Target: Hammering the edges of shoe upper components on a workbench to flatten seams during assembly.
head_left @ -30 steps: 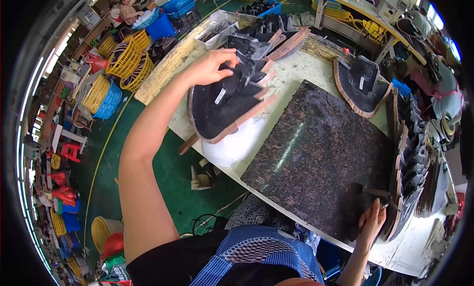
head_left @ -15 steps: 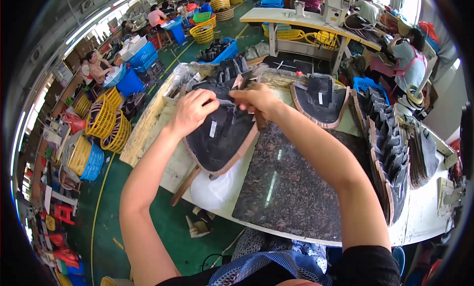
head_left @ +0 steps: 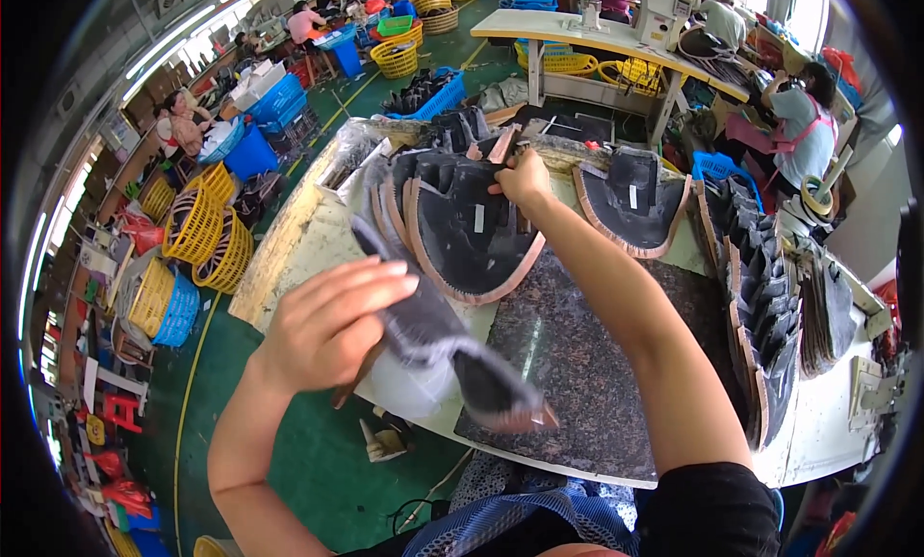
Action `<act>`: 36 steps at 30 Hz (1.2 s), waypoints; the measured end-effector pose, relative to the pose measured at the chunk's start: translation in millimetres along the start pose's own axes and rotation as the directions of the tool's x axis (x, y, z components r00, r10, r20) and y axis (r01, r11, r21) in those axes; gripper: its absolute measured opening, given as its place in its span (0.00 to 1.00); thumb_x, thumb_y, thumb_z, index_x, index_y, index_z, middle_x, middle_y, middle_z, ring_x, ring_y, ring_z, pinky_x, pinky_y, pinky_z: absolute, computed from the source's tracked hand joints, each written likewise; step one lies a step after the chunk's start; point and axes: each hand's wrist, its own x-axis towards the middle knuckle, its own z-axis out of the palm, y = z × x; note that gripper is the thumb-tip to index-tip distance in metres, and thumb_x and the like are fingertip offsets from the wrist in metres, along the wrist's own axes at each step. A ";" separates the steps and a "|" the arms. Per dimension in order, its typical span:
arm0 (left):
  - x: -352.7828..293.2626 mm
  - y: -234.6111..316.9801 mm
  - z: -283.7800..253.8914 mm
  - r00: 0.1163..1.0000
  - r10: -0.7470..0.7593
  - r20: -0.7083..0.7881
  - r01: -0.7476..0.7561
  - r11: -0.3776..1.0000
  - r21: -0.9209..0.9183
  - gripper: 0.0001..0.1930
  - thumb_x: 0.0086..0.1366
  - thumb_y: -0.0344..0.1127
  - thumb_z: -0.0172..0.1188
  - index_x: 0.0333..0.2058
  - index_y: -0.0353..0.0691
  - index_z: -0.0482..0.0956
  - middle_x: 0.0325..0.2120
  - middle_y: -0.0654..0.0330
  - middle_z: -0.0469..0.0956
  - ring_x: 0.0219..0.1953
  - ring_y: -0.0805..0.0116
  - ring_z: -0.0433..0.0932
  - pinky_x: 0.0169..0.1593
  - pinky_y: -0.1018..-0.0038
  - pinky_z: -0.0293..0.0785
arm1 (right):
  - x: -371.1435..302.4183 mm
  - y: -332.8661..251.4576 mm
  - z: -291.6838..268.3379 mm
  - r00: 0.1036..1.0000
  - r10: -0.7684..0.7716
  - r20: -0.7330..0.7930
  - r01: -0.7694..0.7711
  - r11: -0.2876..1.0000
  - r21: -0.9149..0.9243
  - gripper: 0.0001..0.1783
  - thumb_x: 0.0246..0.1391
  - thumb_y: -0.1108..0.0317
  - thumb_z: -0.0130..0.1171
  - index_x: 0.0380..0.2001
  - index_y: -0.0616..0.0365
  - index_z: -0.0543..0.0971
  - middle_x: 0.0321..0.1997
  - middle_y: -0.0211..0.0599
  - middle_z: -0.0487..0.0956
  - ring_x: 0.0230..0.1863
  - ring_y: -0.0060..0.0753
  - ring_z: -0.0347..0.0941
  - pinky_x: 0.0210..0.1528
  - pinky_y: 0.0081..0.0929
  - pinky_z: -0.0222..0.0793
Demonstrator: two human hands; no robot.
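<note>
My left hand (head_left: pixel 327 321) grips a black shoe upper (head_left: pixel 423 321) with a curved edge. The piece hangs folded and tilted over the front of the table, its lower end smeared by motion. Farther back, my right hand (head_left: pixel 525 179) is closed at the upper right edge of a stack of similar black uppers (head_left: pixel 467 235). These have pinkish-tan notched rims, and the top one bears a small white label. What the right fingers hold is mostly hidden; a brown wooden handle (head_left: pixel 526 220) shows just below them.
A dark speckled stone slab (head_left: pixel 577 365) lies on the white table. Another upper (head_left: pixel 633 206) sits behind it, and a long row of uppers (head_left: pixel 756 307) stands at the right. Yellow baskets (head_left: pixel 207 230) are on the floor at left. Other people work farther off.
My left hand has come down and nearer, carrying the black upper off the stack. Another labelled upper now shows on top there. My right hand has shifted slightly right.
</note>
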 end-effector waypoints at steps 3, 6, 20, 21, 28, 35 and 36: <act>-2.0 22.8 -25.7 0.989 -0.142 0.047 0.149 0.969 -0.197 0.12 0.46 0.26 0.63 0.20 0.39 0.65 0.44 0.53 0.83 0.39 0.56 0.84 0.37 0.68 0.81 | -2.0 18.1 -13.4 0.998 0.022 -0.066 -0.021 1.000 0.009 0.15 0.46 0.69 0.65 0.35 0.66 0.73 0.35 0.50 0.83 0.33 0.46 0.84 0.46 0.37 0.74; -4.1 38.0 -30.5 0.926 -0.373 -0.056 0.324 0.863 -0.387 0.13 0.54 0.29 0.63 0.30 0.39 0.65 0.36 0.53 0.79 0.32 0.67 0.77 0.36 0.74 0.74 | -59.2 -6.3 -30.9 0.973 -0.204 -0.104 0.208 0.978 0.029 0.22 0.47 0.62 0.70 0.35 0.67 0.71 0.25 0.40 0.78 0.25 0.36 0.80 0.35 0.32 0.75; 58.1 80.1 109.6 0.452 -0.132 0.882 0.740 -0.497 -0.454 0.27 0.65 0.27 0.59 0.63 0.34 0.66 0.51 0.58 0.76 0.51 0.72 0.76 0.54 0.75 0.74 | -348.5 13.1 -264.2 0.831 0.296 0.471 -0.543 0.616 0.571 0.28 0.57 0.63 0.54 0.56 0.72 0.70 0.50 0.54 0.80 0.46 0.43 0.82 0.51 0.36 0.79; 55.3 93.2 127.6 0.472 -0.014 0.881 0.735 -0.545 -0.403 0.26 0.65 0.25 0.58 0.62 0.34 0.66 0.51 0.58 0.76 0.51 0.72 0.76 0.54 0.75 0.73 | -365.8 19.7 -264.4 0.848 0.351 0.397 -0.525 0.658 0.540 0.26 0.54 0.69 0.54 0.54 0.74 0.70 0.47 0.54 0.81 0.43 0.42 0.83 0.49 0.34 0.80; 34.0 157.3 188.2 0.563 0.189 0.805 0.812 -0.309 -0.495 0.20 0.69 0.29 0.47 0.59 0.35 0.69 0.50 0.61 0.75 0.53 0.75 0.72 0.59 0.76 0.66 | -480.5 74.5 -240.8 0.911 0.412 0.019 -0.383 0.827 0.412 0.22 0.54 0.80 0.58 0.53 0.65 0.69 0.46 0.34 0.80 0.44 0.24 0.76 0.51 0.22 0.72; 50.2 172.2 211.7 0.537 0.239 0.809 0.844 -0.147 -0.516 0.14 0.71 0.39 0.57 0.49 0.37 0.78 0.41 0.65 0.80 0.47 0.77 0.76 0.55 0.77 0.71 | -527.3 99.2 -219.5 0.874 0.484 -0.043 -0.448 0.837 0.313 0.18 0.56 0.77 0.61 0.49 0.65 0.73 0.41 0.29 0.80 0.38 0.18 0.74 0.42 0.18 0.69; 50.9 172.7 215.1 0.577 0.251 0.777 0.813 -0.090 -0.575 0.12 0.69 0.36 0.60 0.47 0.36 0.79 0.39 0.66 0.81 0.44 0.78 0.78 0.53 0.77 0.74 | -527.5 96.7 -216.0 0.877 0.477 -0.060 -0.434 0.839 0.329 0.15 0.56 0.77 0.62 0.47 0.65 0.74 0.37 0.27 0.79 0.34 0.16 0.72 0.36 0.16 0.67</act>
